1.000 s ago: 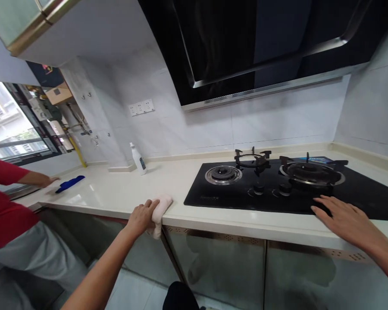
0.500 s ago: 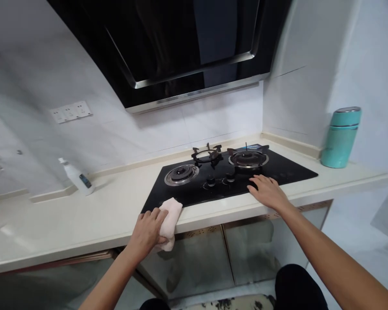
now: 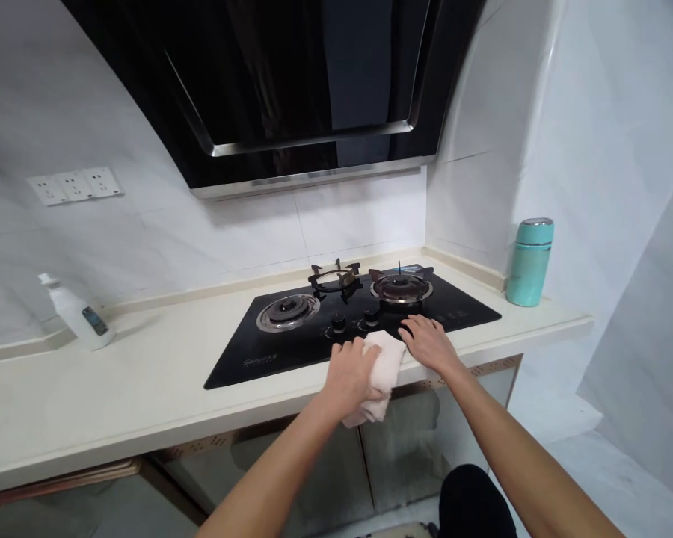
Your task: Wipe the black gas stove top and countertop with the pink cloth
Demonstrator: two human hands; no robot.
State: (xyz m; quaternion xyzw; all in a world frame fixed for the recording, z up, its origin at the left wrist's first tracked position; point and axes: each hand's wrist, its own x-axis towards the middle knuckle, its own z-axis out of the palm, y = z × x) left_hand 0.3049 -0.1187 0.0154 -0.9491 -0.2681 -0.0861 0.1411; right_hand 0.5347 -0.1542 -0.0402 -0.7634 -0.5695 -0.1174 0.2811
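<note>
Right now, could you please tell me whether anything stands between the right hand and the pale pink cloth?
Nothing visible stands between them: the right hand is right beside the pale pink cloth, though I cannot tell whether they touch. The left hand grips the cloth from its other side.

Cloth point(image 3: 386, 364) is looking soft, matt and slightly fuzzy. Stove point(image 3: 303, 350) is showing glossy black glass, smooth, throwing reflections; burner point(image 3: 289, 307) is showing metal, its rim shining. Desk point(image 3: 128, 373) is presenting a smooth, pale, stone-like top with a low sheen. Hood point(image 3: 297, 90) is gleaming black and mirror-like, its lower strip point(image 3: 314, 177) appearing as brushed metal. Bottle point(image 3: 79, 314) is looking like smooth white plastic. Flask point(image 3: 529, 267) is showing a smooth turquoise coat, its lid top glinting like metal. Wall point(image 3: 173, 232) is bearing smooth, faintly veined tile.
</note>
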